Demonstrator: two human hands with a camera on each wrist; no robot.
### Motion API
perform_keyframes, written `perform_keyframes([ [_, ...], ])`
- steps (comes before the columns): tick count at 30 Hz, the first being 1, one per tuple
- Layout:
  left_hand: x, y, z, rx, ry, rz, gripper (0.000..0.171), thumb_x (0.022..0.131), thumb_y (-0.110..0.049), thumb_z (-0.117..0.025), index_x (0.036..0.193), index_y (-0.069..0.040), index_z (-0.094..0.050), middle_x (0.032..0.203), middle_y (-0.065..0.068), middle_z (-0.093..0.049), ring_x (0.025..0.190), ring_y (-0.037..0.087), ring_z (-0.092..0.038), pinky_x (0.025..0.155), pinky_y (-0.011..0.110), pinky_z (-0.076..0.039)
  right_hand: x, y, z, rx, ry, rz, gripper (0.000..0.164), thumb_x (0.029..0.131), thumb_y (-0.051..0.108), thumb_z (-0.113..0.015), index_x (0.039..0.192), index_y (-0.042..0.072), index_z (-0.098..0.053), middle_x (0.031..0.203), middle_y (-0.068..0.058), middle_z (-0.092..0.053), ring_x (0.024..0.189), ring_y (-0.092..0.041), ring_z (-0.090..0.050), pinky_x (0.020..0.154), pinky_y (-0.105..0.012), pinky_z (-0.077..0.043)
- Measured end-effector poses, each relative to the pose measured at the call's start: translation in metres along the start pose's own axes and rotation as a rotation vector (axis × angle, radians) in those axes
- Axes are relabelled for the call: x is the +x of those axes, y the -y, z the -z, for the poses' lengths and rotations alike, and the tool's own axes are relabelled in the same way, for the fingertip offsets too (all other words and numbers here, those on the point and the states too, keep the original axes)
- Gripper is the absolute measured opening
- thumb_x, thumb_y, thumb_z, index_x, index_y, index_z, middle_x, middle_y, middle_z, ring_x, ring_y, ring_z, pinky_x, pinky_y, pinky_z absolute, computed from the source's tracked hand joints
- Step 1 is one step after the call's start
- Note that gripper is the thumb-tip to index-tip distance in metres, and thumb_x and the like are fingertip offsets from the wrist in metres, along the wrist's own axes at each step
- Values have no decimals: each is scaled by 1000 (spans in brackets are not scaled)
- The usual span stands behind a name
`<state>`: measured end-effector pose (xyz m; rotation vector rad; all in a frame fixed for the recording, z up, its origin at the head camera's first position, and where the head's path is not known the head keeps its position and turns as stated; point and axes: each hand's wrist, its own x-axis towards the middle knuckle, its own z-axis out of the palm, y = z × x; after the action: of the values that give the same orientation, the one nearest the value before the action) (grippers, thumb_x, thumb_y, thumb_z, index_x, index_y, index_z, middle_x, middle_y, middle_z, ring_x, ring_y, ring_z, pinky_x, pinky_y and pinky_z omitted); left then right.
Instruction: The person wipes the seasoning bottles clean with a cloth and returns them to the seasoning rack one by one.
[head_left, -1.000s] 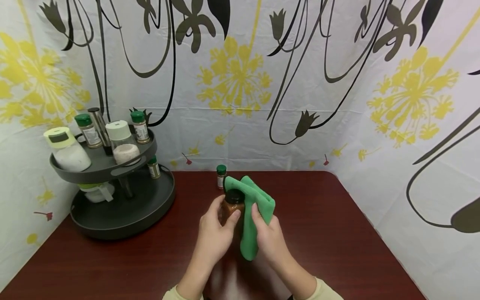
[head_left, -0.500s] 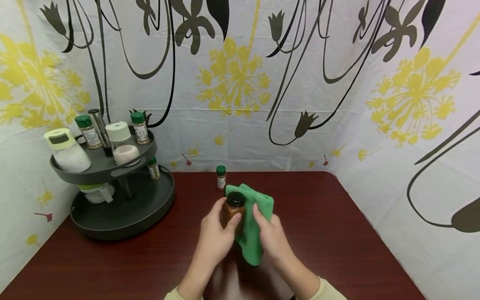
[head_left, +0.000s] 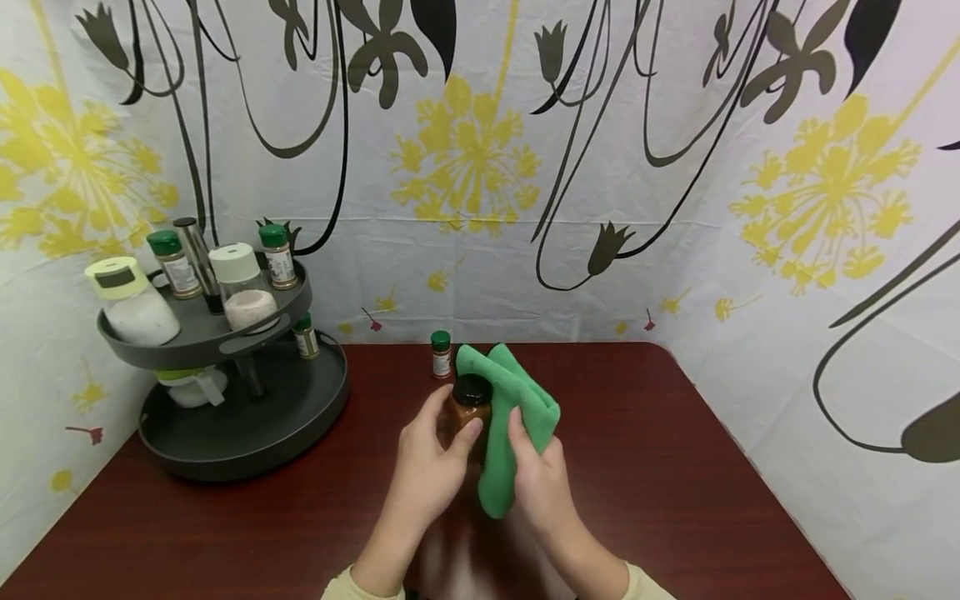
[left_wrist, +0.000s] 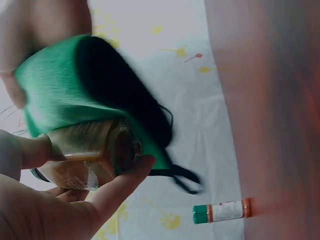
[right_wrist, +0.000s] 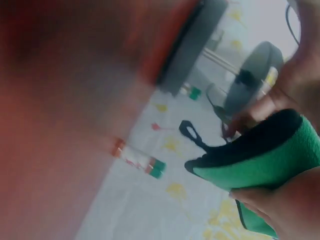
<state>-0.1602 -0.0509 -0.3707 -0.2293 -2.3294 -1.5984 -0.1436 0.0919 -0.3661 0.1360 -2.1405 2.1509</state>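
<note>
My left hand (head_left: 430,462) grips a squarish glass jar (left_wrist: 82,155) of brown contents with a black lid (head_left: 472,389), held up over the table. My right hand (head_left: 542,483) pinches a folded green cloth (head_left: 517,404), thumb on its near face. The cloth lies along the jar's right side and rises behind the lid. In the left wrist view its dark edging and a black hanging loop (left_wrist: 187,180) show beyond the jar's base. Behind the hands, a small green-capped spice bottle (head_left: 441,357) stands upright on the table.
A dark two-tier turntable rack (head_left: 243,454) stands at the left. Its upper tier carries green-capped bottles (head_left: 279,258), a pale-lidded shaker (head_left: 243,287) and a white container (head_left: 135,304). Below sit a small pot (head_left: 195,386) and another spice bottle (head_left: 306,337). A patterned sheet (head_left: 480,275) hangs behind the table (head_left: 660,467).
The cloth dips down along the jar, then comes back up, its top again standing above the lid. Both hands keep their holds and shift only slightly.
</note>
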Motion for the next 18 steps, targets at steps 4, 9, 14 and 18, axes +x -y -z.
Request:
perform_keyframes([
  [4, 2, -4, 5, -14, -15, 8, 53, 92, -23, -70, 141, -16, -49, 117, 2, -67, 105, 15, -64, 79, 32, -55, -3, -14, -3, -20, 83, -46, 56, 102, 54, -38, 122, 7, -59, 107, -14, -66, 97, -28, -66, 81, -33, -56],
  [9, 4, -2, 7, -28, -9, 36, 54, 93, -23, -69, 142, -18, -48, 119, 3, -67, 109, 17, -64, 81, 33, -56, -2, -16, -1, -41, 143, -93, 61, 101, 57, -36, 124, 6, -59, 112, -15, -67, 102, -31, -67, 83, -34, -56],
  [14, 6, 4, 3, -29, 53, 33, 54, 94, -24, -67, 143, -13, -47, 119, 8, -67, 109, 19, -63, 85, 35, -56, 2, 1, 1, 10, 77, -86, 56, 101, 56, -39, 127, 9, -58, 111, -16, -65, 97, -28, -66, 81, -37, -55],
  [18, 4, 5, 1, -39, 106, 25, 53, 94, -23, -67, 143, -15, -47, 118, 5, -67, 109, 17, -63, 85, 33, -55, 2, 19, 4, 73, -15, -22, 52, 100, 55, -42, 127, 13, -58, 107, -13, -61, 89, -20, -62, 79, -34, -54],
])
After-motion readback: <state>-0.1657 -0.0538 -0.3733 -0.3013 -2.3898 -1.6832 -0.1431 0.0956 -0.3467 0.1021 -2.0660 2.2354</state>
